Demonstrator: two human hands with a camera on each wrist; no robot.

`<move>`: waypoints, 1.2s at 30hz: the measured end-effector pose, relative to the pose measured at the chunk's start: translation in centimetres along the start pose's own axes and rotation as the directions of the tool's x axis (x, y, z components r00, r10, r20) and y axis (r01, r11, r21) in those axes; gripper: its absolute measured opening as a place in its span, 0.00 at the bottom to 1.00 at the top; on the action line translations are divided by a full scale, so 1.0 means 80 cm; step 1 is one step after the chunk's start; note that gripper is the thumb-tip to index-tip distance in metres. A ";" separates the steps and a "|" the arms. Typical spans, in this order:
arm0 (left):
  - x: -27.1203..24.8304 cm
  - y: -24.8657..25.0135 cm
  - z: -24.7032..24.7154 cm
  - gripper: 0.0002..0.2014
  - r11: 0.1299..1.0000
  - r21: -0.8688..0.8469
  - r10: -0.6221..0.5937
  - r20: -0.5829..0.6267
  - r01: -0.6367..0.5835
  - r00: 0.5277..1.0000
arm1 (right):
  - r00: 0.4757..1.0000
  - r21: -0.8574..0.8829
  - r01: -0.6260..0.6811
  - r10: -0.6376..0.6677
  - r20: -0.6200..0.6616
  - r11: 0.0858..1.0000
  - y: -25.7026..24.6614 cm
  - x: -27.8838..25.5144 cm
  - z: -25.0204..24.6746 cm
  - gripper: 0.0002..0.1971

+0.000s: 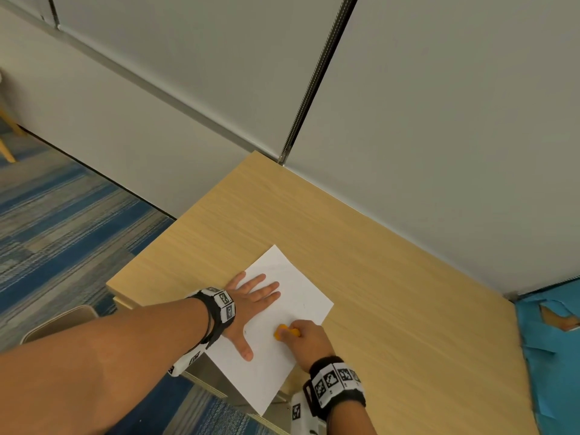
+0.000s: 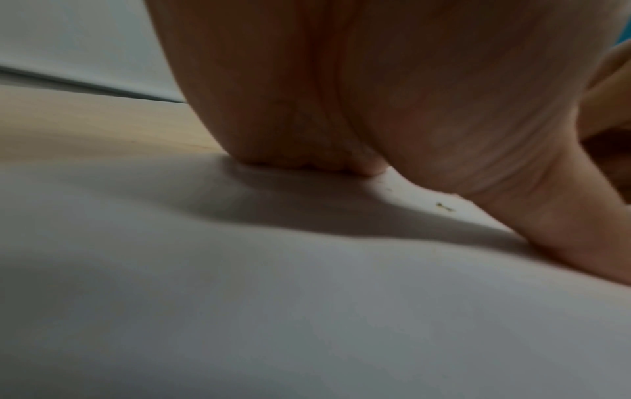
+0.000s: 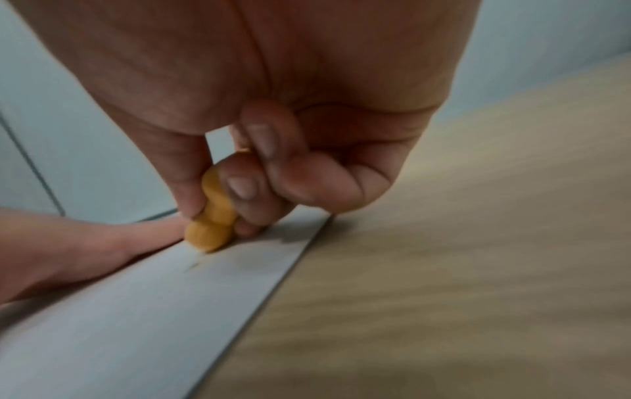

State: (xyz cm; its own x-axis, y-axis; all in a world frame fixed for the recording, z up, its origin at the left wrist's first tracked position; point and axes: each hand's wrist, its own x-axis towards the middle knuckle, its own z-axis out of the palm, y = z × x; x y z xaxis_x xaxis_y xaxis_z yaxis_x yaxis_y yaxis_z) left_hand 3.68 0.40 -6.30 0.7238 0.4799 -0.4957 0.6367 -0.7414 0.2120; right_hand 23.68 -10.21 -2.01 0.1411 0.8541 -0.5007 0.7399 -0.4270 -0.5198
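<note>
A white sheet of paper (image 1: 288, 296) lies near the front corner of a light wooden table (image 1: 392, 277), its near corner hanging over the edge. My left hand (image 1: 254, 299) lies flat on the sheet with the fingers spread; the left wrist view shows the palm (image 2: 375, 94) pressed onto the paper (image 2: 273, 297). My right hand (image 1: 306, 339) grips a small orange eraser-like piece (image 1: 285, 333) and holds its lower end against the paper. In the right wrist view the thumb and fingers pinch this orange piece (image 3: 213, 218) down on the sheet (image 3: 136, 310), next to a faint pencil mark.
Grey partition walls (image 1: 439, 120) close off the table's far sides. Torn blue paper (image 1: 552, 340) covers the table's right end. Blue striped carpet (image 1: 62, 221) lies to the left, and a chair seat (image 1: 59, 321) shows under my left forearm.
</note>
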 end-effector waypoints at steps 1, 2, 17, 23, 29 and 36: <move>-0.001 0.000 -0.001 0.75 1.000 -0.003 0.000 -0.001 0.000 1.000 | 0.998 -0.025 -0.024 0.022 -0.063 0.999 0.001 0.004 -0.008 0.20; -0.001 0.001 -0.002 0.75 1.000 -0.008 -0.002 -0.002 0.002 1.000 | 0.991 -0.057 -0.042 0.034 -0.126 0.998 0.000 0.007 -0.014 0.19; -0.002 0.002 0.002 0.76 1.000 -0.003 0.015 -0.037 -0.015 0.999 | 0.988 -0.059 -0.016 0.007 -0.157 0.998 -0.043 0.032 -0.008 0.18; -0.003 0.002 0.001 0.75 1.000 0.019 0.010 -0.033 -0.010 0.999 | 0.992 -0.115 0.108 -0.100 0.075 0.987 -0.049 0.008 0.028 0.17; -0.003 0.002 0.004 0.76 1.000 -0.006 -0.001 -0.046 0.001 0.999 | 0.985 -0.082 -0.027 0.013 -0.170 0.996 -0.045 0.044 -0.003 0.18; -0.009 0.005 -0.008 0.74 1.000 -0.002 -0.005 -0.001 0.005 1.000 | 0.973 0.453 -0.081 0.170 -0.159 0.888 -0.002 0.016 -0.002 0.20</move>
State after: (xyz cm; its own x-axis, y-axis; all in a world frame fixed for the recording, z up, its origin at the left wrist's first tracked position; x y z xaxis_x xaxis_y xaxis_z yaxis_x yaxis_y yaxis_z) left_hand 3.61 0.05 -5.30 0.7212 0.4841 -0.4955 0.6407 -0.7380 0.2116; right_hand 23.80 -8.98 -2.46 0.3672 0.8053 -0.4654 0.3477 -0.5829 -0.7344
